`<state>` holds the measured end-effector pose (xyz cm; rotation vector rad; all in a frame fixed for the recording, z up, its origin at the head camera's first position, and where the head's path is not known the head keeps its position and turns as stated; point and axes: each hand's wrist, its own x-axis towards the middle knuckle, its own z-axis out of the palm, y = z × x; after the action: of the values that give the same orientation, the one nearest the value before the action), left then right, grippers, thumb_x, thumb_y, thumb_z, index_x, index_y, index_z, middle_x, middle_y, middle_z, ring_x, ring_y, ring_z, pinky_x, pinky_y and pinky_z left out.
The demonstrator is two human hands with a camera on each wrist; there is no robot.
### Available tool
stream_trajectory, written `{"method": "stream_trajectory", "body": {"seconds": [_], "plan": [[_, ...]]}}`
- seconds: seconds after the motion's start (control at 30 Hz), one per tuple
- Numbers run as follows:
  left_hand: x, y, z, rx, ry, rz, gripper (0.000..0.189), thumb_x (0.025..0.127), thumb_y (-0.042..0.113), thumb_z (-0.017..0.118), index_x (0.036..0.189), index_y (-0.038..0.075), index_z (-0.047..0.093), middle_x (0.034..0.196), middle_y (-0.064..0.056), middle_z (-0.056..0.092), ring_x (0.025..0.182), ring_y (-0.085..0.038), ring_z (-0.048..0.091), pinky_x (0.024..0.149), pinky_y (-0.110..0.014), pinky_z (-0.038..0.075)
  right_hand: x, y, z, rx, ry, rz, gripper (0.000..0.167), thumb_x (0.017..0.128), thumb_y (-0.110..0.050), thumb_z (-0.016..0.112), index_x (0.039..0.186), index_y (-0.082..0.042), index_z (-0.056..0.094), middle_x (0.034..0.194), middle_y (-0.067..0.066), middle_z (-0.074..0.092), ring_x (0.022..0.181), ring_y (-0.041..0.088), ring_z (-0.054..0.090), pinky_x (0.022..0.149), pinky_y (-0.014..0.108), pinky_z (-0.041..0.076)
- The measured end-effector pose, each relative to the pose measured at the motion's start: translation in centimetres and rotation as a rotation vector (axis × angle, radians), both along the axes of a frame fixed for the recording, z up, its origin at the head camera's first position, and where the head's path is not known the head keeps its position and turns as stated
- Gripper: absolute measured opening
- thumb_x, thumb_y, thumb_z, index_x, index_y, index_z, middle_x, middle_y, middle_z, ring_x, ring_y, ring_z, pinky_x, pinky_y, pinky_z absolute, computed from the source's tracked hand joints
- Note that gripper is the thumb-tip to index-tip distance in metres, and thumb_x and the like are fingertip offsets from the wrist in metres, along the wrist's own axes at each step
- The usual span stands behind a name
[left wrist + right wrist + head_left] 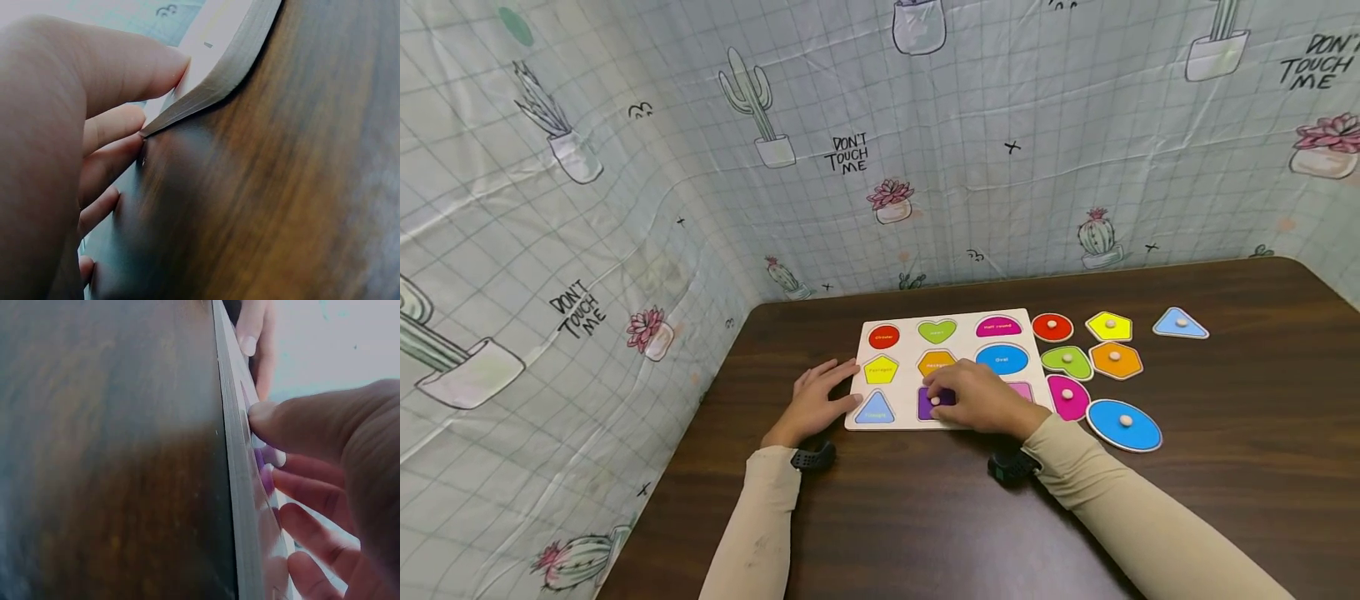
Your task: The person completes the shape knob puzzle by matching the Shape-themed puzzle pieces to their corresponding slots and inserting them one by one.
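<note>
A white shape puzzle board (900, 317) lies on the table, with coloured, labelled shape areas across it. The left hand (816, 400) rests at its left edge, fingers extended and spread. In the left wrist view the thumb (165, 69) touches the board's top near the corner. Over the lower middle, the right hand (981, 396) holds a four-sided purple piece (925, 408) between thumb and fingertips, over the matching place. Its pale knob (935, 401) shows between thumb and index finger. Part of the piece is hidden under the fingers, as is most of the pink area (1021, 389).
Knobbed pieces lie right of the board: a red circle (1045, 329), yellow pentagon (1101, 323), light blue triangle (1168, 327), green heart (1060, 358), orange hexagon (1127, 364), magenta half round (1075, 408) and blue oval (1108, 417). A printed cloth (970, 192) hangs behind the brown table (910, 517).
</note>
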<state>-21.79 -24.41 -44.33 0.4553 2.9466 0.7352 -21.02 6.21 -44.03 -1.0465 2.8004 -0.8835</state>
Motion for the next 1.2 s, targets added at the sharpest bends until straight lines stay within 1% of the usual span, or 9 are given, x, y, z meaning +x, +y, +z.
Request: {"method": "stream_trajectory", "body": {"seconds": [0.13,0.3,0.4,0.57,0.67,0.8,0.9,1.0,1.2], "plan": [[0.1,-0.1,0.0,0.0,0.001,0.0,0.059,0.094,0.034,0.062,0.15,0.02,0.05,0.156,0.003,0.043,0.148,-0.026,0.025,0.117,-0.057,0.006,-0.1,0.2,0.1,-0.042,-0.032,0.012,0.025,0.088,-0.022,0.077,0.112,-0.015,0.076,0.122,0.002,0.07,0.114,0.025,0.059,0.098,0.046,0.048],[0.2,-0.1,0.0,0.009,0.003,0.006,0.059,0.094,0.033,0.063,0.15,0.02,0.051,0.155,0.003,0.043,0.148,-0.027,0.026,0.117,-0.057,0.006,-0.1,0.8,0.4,-0.131,-0.111,0.023,0.023,0.092,-0.019,0.072,0.114,-0.014,0.075,0.117,0.0,0.071,0.115,0.024,0.062,0.1,0.046,0.049],[0.2,-0.1,-0.1,0.015,0.002,0.0,0.059,0.094,0.033,0.063,0.15,0.02,0.05,0.156,0.003,0.043,0.148,-0.027,0.026,0.117,-0.058,0.006,0.2,1.8,0.6,-0.172,-0.139,0.003,0.025,0.093,-0.019,0.071,0.116,-0.013,0.075,0.115,-0.001,0.072,0.112,0.022,0.064,0.096,0.044,0.051],[0.0,0.0,-0.2,0.018,0.002,-0.012,0.059,0.094,0.033,0.062,0.15,0.019,0.05,0.156,0.004,0.042,0.148,-0.026,0.026,0.117,-0.057,0.005,0.7,3.8,0.8,-0.244,-0.111,-0.002,0.022,0.093,-0.017,0.071,0.114,-0.01,0.075,0.105,-0.004,0.074,0.091,0.015,0.065,0.079,0.034,0.056],[0.0,-0.2,-0.2,0.012,0.01,-0.013,0.059,0.094,0.033,0.062,0.15,0.019,0.05,0.156,0.004,0.043,0.148,-0.027,0.026,0.117,-0.057,0.005,0.8,4.8,0.9,-0.283,-0.07,0.017,0.019,0.092,-0.013,0.072,0.11,-0.007,0.076,0.101,-0.003,0.074,0.088,0.014,0.064,0.077,0.032,0.057],[-0.3,-0.1,0.3,0.003,0.013,-0.016,0.058,0.094,0.033,0.062,0.149,0.019,0.051,0.156,0.003,0.043,0.148,-0.027,0.025,0.117,-0.058,0.005,0.7,5.9,1.0,-0.275,-0.028,0.008,0.018,0.091,-0.015,0.074,0.108,-0.01,0.078,0.099,-0.008,0.073,0.093,0.014,0.062,0.082,0.034,0.056],[-0.4,-0.1,0.5,0.002,0.007,-0.018,0.059,0.094,0.033,0.062,0.15,0.018,0.05,0.156,0.003,0.042,0.148,-0.027,0.025,0.117,-0.058,0.004,0.6,6.6,1.1,-0.248,-0.044,-0.009,0.018,0.093,-0.02,0.073,0.109,-0.012,0.078,0.1,-0.01,0.072,0.093,0.013,0.062,0.082,0.035,0.056],[-0.2,-0.2,0.3,-0.005,0.003,-0.015,0.059,0.094,0.034,0.062,0.15,0.019,0.05,0.156,0.002,0.042,0.148,-0.027,0.025,0.117,-0.058,0.005,0.4,7.3,1.2,-0.227,-0.065,-0.034,0.019,0.094,-0.022,0.072,0.109,-0.013,0.077,0.1,-0.009,0.073,0.088,0.012,0.063,0.081,0.034,0.056],[-0.1,-0.1,0.0,-0.005,0.001,-0.008,0.058,0.094,0.034,0.063,0.149,0.019,0.051,0.156,0.001,0.043,0.148,-0.028,0.025,0.117,-0.059,0.007,-0.2,9.4,2.4,-0.214,-0.096,-0.112,0.02,0.095,-0.022,0.07,0.109,-0.01,0.076,0.099,-0.006,0.073,0.089,0.015,0.064,0.082,0.036,0.055]]}}
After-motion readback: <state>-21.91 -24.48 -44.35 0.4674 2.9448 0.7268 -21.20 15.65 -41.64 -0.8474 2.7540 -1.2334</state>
